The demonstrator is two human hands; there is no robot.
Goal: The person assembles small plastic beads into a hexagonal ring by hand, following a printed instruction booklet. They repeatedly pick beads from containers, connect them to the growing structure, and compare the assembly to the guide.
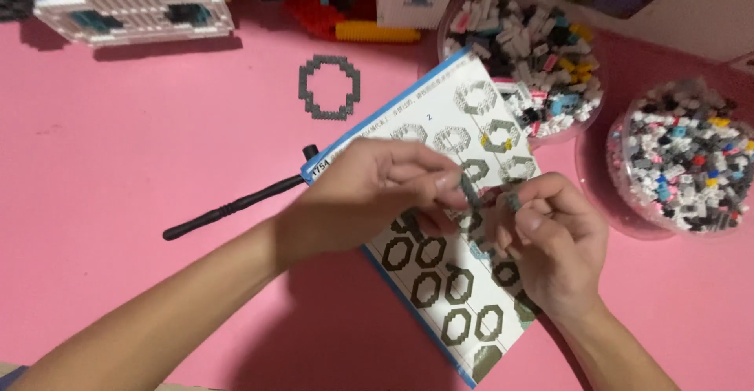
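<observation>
The two forearms come in from the bottom edge and meet over a tilted instruction sheet (440,297) printed with rows of dark ring shapes. The left hand (369,195) is curled nearly closed, thumb and fingers pinched on a short grey strip of bricks (470,191) held just above the sheet. The right hand (550,242) is closed too, fingertips nipping a small greyish brick (512,200) right beside that strip; whether the two pieces already touch is hard to tell. It looks like the joining step, one brick being pressed onto a partly built ring segment. The next move seems to call for lining studs up squarely and pressing gently, since pieces this small slip or pop off easily. On the pink table (141,140) above the hands lies a finished grey ring (330,86), apart from the sheet, and a black stick tool (236,205) pokes out from under the sheet's left edge. At the right stand two clear round tubs: the far tub (525,53) and the near tub (683,155), both heaped with loose bricks, mostly white, grey and black with some pink, blue, yellow and red. Built brick models (126,2) line the top edge.
</observation>
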